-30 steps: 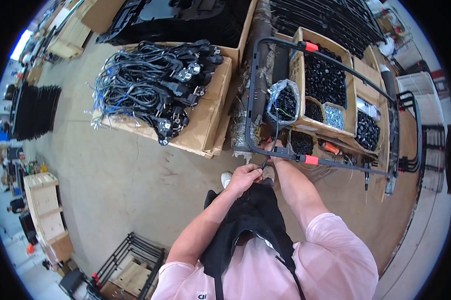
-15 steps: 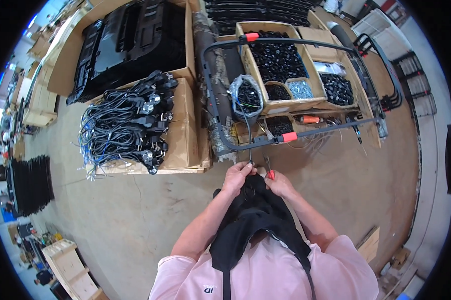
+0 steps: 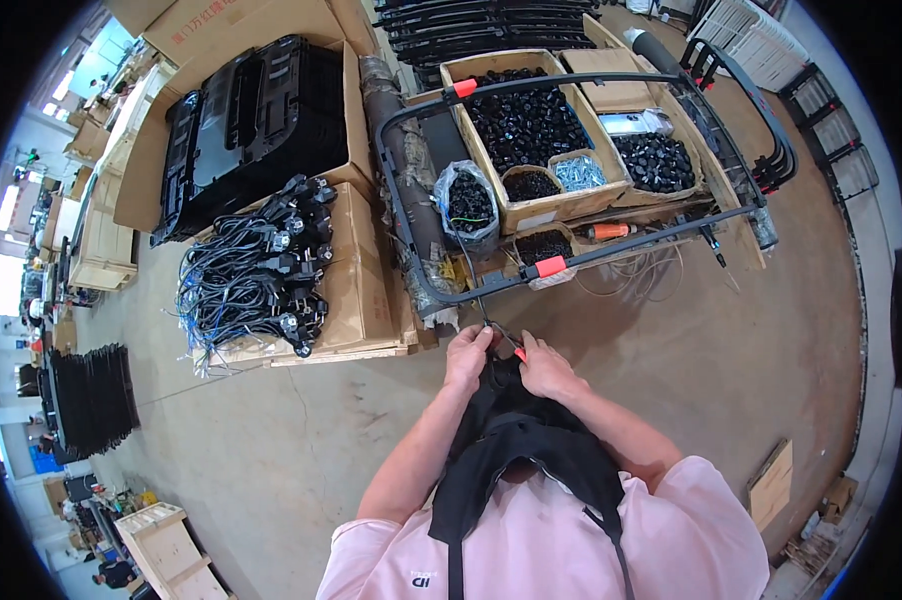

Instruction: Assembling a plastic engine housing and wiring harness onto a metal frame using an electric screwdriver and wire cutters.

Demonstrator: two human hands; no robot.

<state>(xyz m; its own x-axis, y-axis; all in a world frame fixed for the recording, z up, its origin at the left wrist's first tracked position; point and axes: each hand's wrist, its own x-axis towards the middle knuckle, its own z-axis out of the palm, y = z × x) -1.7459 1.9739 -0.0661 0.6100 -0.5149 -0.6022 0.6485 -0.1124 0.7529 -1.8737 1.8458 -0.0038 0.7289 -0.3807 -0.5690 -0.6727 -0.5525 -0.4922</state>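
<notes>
My left hand [image 3: 465,358] is closed, pinching a thin black cable [image 3: 486,311] that runs down from the near side of a black tubular frame [image 3: 498,290]. Just right of it, my right hand [image 3: 548,370] is closed round small red-handled pliers [image 3: 520,353]. Their metal jaws point left and meet the cable beside my left fingertips; whether they bite on it I cannot tell. Below both hands hangs my black apron [image 3: 511,425]. The frame carries red pieces [image 3: 550,267] and lies over the parts boxes.
Black power cords [image 3: 256,270] with plugs lie piled on a carton [image 3: 356,285] at left. Behind them a big carton holds black plastic panels [image 3: 256,125]. A wooden box [image 3: 571,208] contains black parts and screws. A bagged bucket [image 3: 468,210] and an orange-handled tool [image 3: 608,231] are near the frame.
The pliers have swung from pointing away to pointing left, with their jaws now at the cable by my left fingers. My right hand has come up slightly. The whole view has shifted.
</notes>
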